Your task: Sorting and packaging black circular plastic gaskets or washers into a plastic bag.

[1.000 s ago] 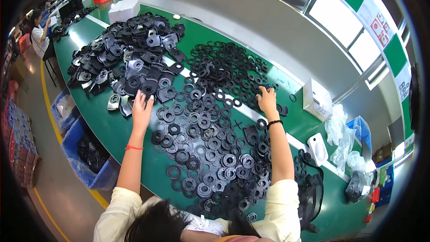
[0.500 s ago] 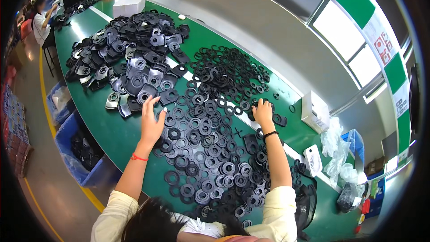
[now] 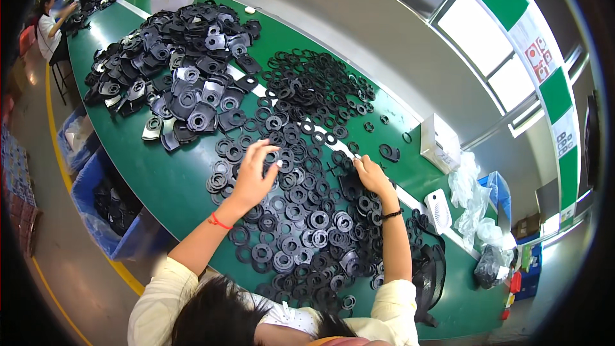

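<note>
My left hand (image 3: 255,176) is over a broad spread of black flat rings (image 3: 295,208), its thumb and fingers curved and apart with nothing visible between them. To its right, my right hand (image 3: 373,176) has its fingers drawn together just above a black plate-like part (image 3: 351,187). What its fingertips hold, if anything, is too small to make out. Beyond both hands lies a heap of thinner black rings (image 3: 311,80). At the far left rises a large pile of black housings with round openings (image 3: 192,70).
A white box (image 3: 439,143) and a white slotted tray (image 3: 438,212) stand at the right of the green table (image 3: 147,173), near clear plastic bags (image 3: 474,205). A lined blue bin (image 3: 109,211) is on the floor at left. A person (image 3: 50,32) sits at the far left.
My left hand has moved right, from beside the housing pile to over the rings. My right hand has come nearer, toward the black plate-like part. The whole view has shifted slightly.
</note>
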{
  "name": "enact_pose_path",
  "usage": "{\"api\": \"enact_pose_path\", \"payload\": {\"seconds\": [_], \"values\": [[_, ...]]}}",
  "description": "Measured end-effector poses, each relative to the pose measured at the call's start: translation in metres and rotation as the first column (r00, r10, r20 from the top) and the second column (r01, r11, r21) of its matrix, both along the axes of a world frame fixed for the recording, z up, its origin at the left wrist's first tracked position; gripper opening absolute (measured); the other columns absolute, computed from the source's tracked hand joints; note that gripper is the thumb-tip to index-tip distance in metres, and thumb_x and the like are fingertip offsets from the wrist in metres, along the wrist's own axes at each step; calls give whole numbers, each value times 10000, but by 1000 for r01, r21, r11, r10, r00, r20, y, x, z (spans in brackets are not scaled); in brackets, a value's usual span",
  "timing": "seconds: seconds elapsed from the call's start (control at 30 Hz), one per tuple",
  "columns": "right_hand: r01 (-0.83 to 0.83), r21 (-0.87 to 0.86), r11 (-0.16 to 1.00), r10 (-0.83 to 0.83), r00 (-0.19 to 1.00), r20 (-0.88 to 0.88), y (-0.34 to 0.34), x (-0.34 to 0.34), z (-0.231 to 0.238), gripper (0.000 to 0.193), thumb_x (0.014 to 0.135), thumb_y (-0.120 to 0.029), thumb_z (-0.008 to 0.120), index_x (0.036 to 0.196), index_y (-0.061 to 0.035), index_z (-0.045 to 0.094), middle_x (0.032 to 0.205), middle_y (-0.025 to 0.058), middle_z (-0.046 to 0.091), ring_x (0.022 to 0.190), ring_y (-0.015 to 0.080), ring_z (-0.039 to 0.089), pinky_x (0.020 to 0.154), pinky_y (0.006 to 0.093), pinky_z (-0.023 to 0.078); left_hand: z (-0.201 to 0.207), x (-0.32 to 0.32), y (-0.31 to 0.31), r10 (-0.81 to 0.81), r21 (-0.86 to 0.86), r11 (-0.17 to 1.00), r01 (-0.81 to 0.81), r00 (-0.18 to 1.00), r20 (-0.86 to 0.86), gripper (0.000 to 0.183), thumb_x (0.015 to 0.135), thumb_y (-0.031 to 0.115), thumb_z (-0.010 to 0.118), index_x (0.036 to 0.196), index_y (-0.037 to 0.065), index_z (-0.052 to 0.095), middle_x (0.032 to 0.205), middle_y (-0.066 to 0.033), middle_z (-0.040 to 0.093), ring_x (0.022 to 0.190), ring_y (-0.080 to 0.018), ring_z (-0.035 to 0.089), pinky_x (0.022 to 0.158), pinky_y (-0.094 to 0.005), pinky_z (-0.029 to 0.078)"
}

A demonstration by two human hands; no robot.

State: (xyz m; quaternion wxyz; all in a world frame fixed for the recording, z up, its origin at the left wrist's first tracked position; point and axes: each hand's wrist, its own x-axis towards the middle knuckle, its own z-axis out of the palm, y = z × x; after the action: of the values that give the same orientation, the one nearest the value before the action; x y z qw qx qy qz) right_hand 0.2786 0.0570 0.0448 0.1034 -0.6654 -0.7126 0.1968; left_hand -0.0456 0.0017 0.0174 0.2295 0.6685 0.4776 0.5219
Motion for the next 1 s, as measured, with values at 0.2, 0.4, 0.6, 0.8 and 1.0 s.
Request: {"api": "enact_pose_path", "payload": {"seconds": [0.2, 0.4, 0.6, 0.8, 1.0], "values": [[39, -129, 991, -94, 885, -456, -53, -29, 29, 353, 1008, -340, 345, 928, -25, 482, 762, 26, 442, 710, 132, 418, 683, 271, 385, -10, 59, -27, -370, -63, 926, 373, 928, 49, 406, 835, 213, 653, 1185, 51, 527, 1237, -171, 518, 1163, -339, 498, 992, -398, 396], [16, -351, 936, -317, 468, -825, -90, -49, 21, 342, 1001, -393, 360, 988, -99, 533, 791, -23, 508, 660, 72, 461, 582, 225, 375, -22, 109, -50, -561, -83, 824, 561, 827, 32, 783, 815, 297, 686, 1379, -46, 266, 1370, -246, 362, 1286, -373, 369, 1071, -402, 313], [94, -129, 987, -158, 448, -880, -102, -63, 18, 170, 971, -205, 498, 983, -40, 538, 807, 9, 556, 615, 71, 534, 527, 212, 426, -15, 107, -46, -555, -125, 770, 626, 753, 355, 493, 860, 83, 635, 1275, 0, 382, 1095, -110, 591, 1062, -203, 586, 950, -351, 446], [114, 299, 947, 62, 853, -519, -105, -79, 18, 246, 790, -171, 734, 896, 1, 593, 795, 59, 539, 625, 105, 543, 484, 229, 404, -30, 95, -40, -518, -183, 584, 791, 536, 667, 303, 913, 118, 593, 1150, 9, 439, 1028, -44, 576, 966, -97, 574, 851, -272, 470], [79, 439, 895, 42, 965, -260, -108, -80, 17, 275, 777, -157, 727, 965, -10, 589, 868, 68, 524, 637, 118, 504, 522, 240, 401, -28, 90, -39, -521, -150, 619, 771, 545, 657, 264, 922, 130, 587, 1135, 18, 478, 1005, -15, 571, 928, -62, 550, 807, -243, 461]]}}
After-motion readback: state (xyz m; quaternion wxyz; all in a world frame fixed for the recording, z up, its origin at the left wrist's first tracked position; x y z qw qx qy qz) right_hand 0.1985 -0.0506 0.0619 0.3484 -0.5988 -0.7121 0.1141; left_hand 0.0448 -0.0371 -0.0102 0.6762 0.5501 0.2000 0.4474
